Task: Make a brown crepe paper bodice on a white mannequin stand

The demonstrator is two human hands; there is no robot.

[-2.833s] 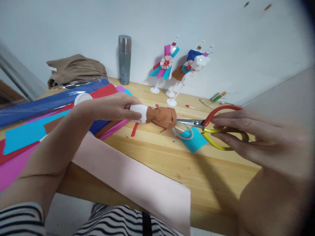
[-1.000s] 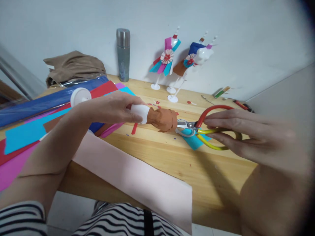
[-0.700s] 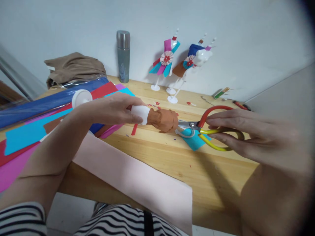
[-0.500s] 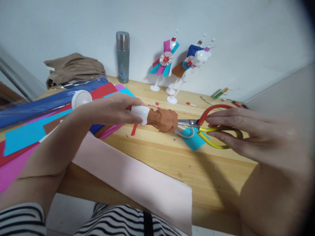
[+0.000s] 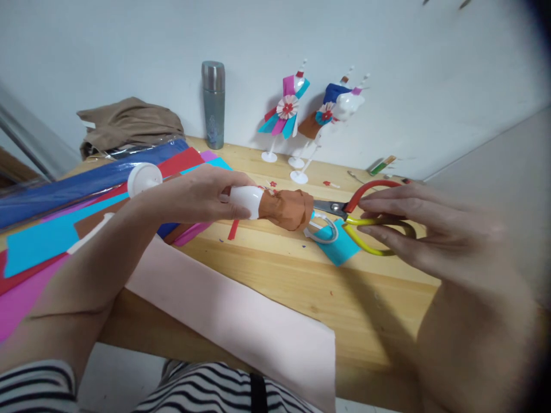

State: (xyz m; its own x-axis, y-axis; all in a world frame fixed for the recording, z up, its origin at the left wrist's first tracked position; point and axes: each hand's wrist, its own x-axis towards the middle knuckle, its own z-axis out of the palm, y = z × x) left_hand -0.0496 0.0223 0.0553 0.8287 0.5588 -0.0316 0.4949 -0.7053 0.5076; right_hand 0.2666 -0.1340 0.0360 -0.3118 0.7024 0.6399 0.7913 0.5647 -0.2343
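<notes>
My left hand (image 5: 210, 192) is closed around the white upper part of a small dress form (image 5: 247, 201), which lies sideways above the table. Brown crinkled paper (image 5: 288, 210) wraps its lower part like a skirt. The thumb and fingers of my right hand (image 5: 404, 221) are in the loops of scissors (image 5: 340, 207) with one red and one yellow handle. Their blades reach into the open end of the brown paper, so the tips are hidden. Just below the blades are a white ring-shaped piece (image 5: 329, 234) and a turquoise paper piece (image 5: 340, 246).
Several decorated dress forms (image 5: 287, 109) stand at the back beside a thermos flask (image 5: 214, 106). Coloured paper sheets (image 5: 38, 241) and a brown cloth (image 5: 133, 123) lie on the left. A long pale pink strip (image 5: 241, 310) crosses the table's front edge. Small red scraps (image 5: 233, 229) lie about.
The scissor handles have shifted slightly left towards the brown paper. My left hand keeps its hold on the dress form, and the view has tipped a little.
</notes>
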